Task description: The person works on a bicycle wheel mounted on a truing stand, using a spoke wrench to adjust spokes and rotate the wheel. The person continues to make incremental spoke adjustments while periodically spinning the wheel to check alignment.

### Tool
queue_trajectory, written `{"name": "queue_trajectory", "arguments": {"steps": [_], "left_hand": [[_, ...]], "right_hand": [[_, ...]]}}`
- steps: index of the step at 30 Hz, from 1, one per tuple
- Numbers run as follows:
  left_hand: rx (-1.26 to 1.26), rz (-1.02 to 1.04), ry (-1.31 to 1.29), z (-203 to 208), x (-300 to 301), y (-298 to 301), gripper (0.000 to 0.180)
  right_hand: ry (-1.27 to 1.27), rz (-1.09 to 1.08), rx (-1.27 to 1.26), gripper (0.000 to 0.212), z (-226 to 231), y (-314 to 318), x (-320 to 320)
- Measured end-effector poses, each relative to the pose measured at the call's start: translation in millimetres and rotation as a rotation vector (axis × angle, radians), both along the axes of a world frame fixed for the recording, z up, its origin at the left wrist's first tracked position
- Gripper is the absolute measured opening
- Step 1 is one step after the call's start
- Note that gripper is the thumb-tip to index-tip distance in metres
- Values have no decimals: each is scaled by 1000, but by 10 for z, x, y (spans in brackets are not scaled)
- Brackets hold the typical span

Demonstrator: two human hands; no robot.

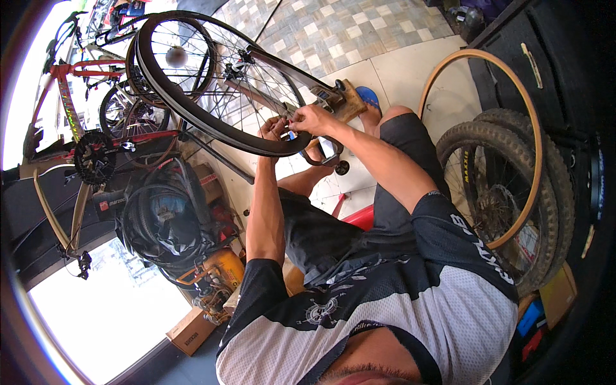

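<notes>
A bicycle wheel [251, 144] with a deep dark rim and thin spokes leans tilted in front of me, in what looks like a metal truing stand [328, 97] on a wooden block [350, 102]. My left hand [273, 128] is closed in a pinch among the spokes, just inside the near part of the rim. Right beside it, my right hand [310, 120] also pinches, with its fingertips at the same spot. A speck of red shows between the two hands; it is too small to name. What the left fingers hold is hidden.
At my right, a tan hoop-like rim or tire [536, 138] leans against knobby tires [459, 151] by a dark cabinet. An orange bicycle frame [90, 66] and other bikes stand at left. Below them are black bundled tubes or tires [138, 215], a yellow machine [221, 269] and a cardboard box [190, 330].
</notes>
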State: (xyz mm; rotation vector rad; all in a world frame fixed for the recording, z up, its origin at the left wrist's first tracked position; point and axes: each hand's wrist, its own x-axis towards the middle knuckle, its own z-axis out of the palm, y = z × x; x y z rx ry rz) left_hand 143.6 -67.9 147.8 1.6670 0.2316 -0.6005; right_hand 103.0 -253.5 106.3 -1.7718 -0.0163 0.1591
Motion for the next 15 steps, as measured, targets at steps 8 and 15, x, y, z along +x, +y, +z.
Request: {"name": "queue_trajectory", "arguments": {"steps": [8,15], "left_hand": [[38,-111,187,55,0,46,38],[85,-238,156,-113,117,232,32]], "right_hand": [[-12,-7,-97,36,131,-21,-72],[-3,1,-68,38,90,29,-75]]}}
